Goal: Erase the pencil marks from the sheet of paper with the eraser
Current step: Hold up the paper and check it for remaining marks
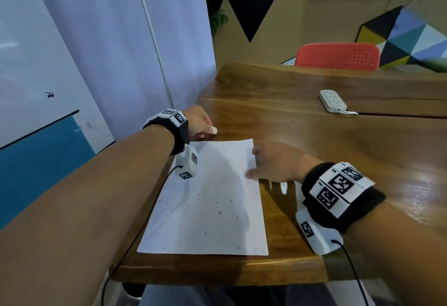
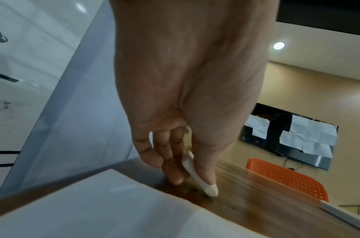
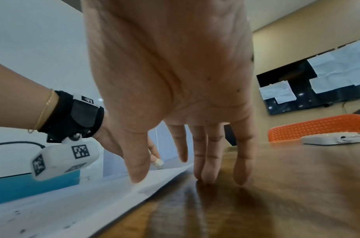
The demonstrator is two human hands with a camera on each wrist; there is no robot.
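My left hand [image 1: 198,121] with the eraser [image 1: 213,130] sits just past the paper's [image 1: 208,208] far left corner; my right hand [image 1: 273,162] blocks its right edge. Between them the paper lies open to reach. To the far right a power strip [image 1: 332,101] lies well apart, with bare table [image 1: 338,148] between. A wall [image 1: 121,51] closes the left side.
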